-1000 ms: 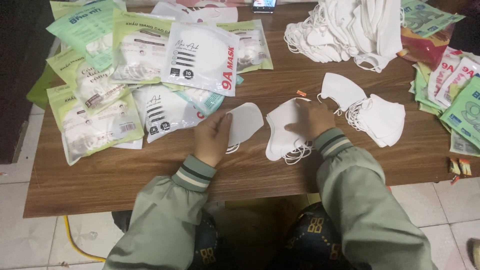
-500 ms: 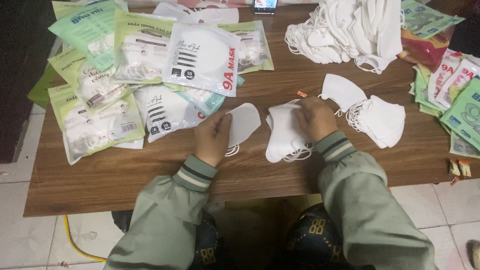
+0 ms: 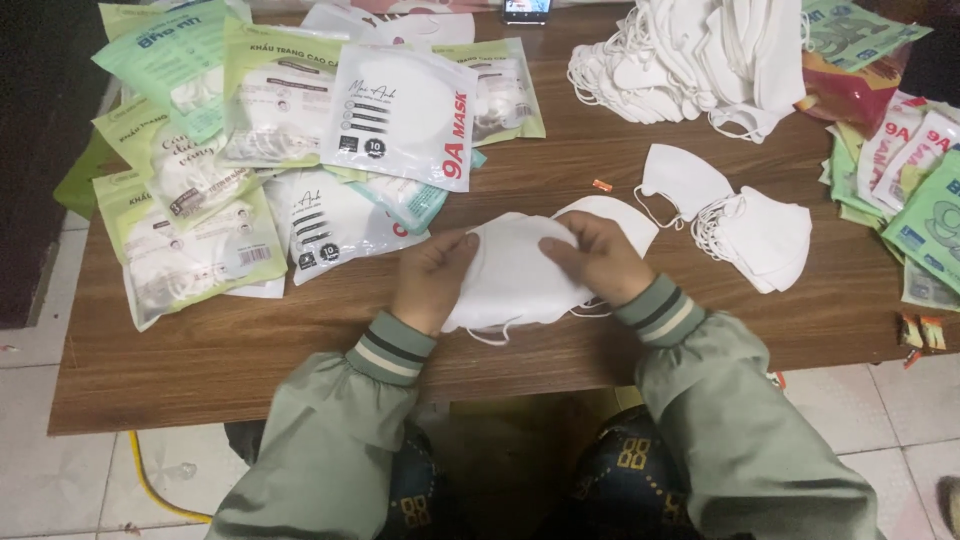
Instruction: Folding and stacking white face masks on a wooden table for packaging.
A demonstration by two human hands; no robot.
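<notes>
Head view | left hand (image 3: 432, 277) – right hand (image 3: 597, 258) both apparently clamped on white masks (image 3: 515, 275)

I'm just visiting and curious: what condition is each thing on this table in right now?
left hand: fingers gripping the masks' left edge.
right hand: fingers gripping the right edge.
held white masks: folded flat, stacked, between both hands.
small mask stack: loose, lying flat.
single mask: loose, folded.
big mask heap: unpacked, jumbled.
packets: filled, overlapping.
wooden table: cluttered.
</notes>
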